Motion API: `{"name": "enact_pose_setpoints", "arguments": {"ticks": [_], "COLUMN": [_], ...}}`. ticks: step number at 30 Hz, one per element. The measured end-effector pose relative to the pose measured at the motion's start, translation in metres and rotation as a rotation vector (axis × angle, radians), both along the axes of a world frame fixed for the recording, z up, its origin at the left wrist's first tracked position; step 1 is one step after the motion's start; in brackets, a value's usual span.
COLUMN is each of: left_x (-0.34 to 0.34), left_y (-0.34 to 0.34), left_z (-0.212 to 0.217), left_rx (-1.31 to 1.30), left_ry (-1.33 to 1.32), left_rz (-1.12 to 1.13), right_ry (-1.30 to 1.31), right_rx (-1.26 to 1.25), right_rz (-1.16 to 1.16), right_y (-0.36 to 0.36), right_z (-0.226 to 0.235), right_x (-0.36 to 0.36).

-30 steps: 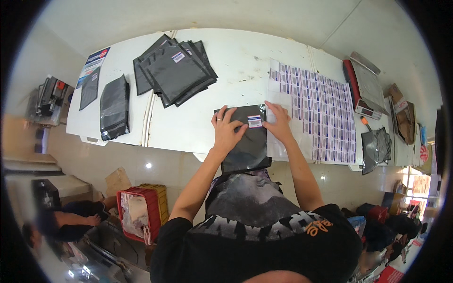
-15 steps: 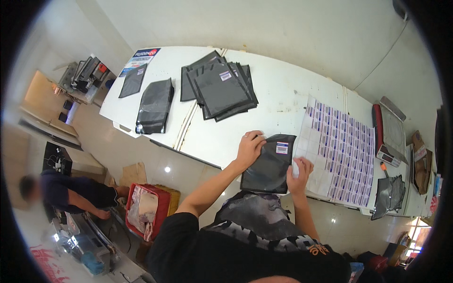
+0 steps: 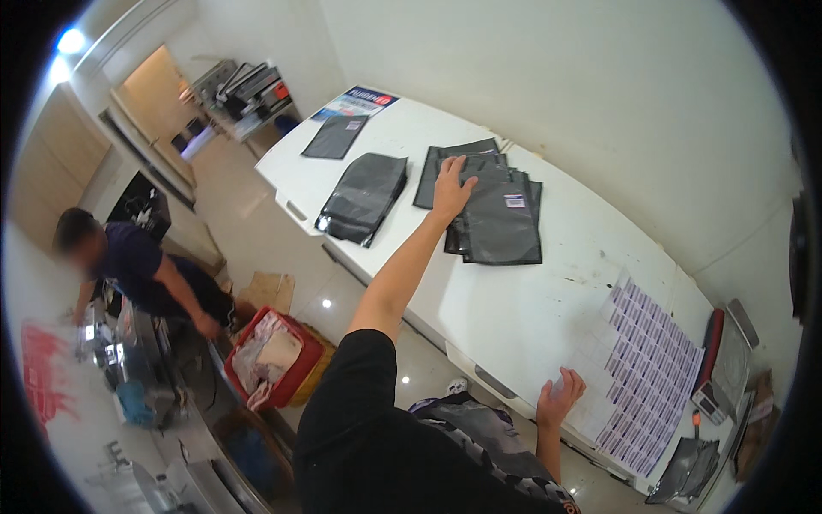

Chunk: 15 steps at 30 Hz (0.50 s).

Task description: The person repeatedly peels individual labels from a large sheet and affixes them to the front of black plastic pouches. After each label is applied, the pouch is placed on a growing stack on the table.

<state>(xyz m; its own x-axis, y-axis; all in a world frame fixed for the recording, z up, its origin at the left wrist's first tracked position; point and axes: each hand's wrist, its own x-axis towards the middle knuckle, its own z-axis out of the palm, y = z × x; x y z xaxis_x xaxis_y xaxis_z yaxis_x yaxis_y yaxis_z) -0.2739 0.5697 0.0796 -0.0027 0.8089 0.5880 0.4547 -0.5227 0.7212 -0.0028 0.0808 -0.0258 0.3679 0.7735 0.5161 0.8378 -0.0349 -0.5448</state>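
Observation:
My left hand (image 3: 453, 187) reaches far over the white work surface (image 3: 556, 300) and rests on a pile of black plastic pouches (image 3: 497, 236). Its fingers are spread over the pouches, not closed round one. A small printed label (image 3: 514, 201) shows on a top pouch, right of the hand. Nearer to me, my right hand (image 3: 561, 396) hovers by the left edge of a sheet of label stickers (image 3: 646, 377). Its fingers are slightly bent and apart, with no pouch in them. Part of the sheet is bare backing.
Left of the pile lie a thick stack of black pouches (image 3: 364, 197) and one labelled pouch (image 3: 336, 137). A red and grey scale (image 3: 723, 368) and more black pouches (image 3: 685, 469) are at right. At lower left, a person (image 3: 137, 265) stands near a red crate (image 3: 272, 360).
My left hand has moved away from the labelled pouch in front of me, far left onto the pile. That front spot no longer holds a pouch. My view has turned left.

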Motion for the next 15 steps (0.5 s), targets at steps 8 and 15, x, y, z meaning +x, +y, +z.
{"name": "enact_pose_setpoints", "arguments": {"ticks": [8,15], "left_x": [-0.234,-0.321], "left_y": [-0.028,-0.044], "left_z": [-0.039,-0.080], "left_rx": [0.001,-0.168], "left_ry": [0.255,0.408], "left_rz": [0.301,0.274], "right_ry": [-0.041,-0.040], "right_rx": [-0.025,-0.143], "right_rz": [0.146,0.219], "right_y": [0.001,0.009], "right_z": [-0.001,0.014], "right_x": [-0.003,-0.007]}}
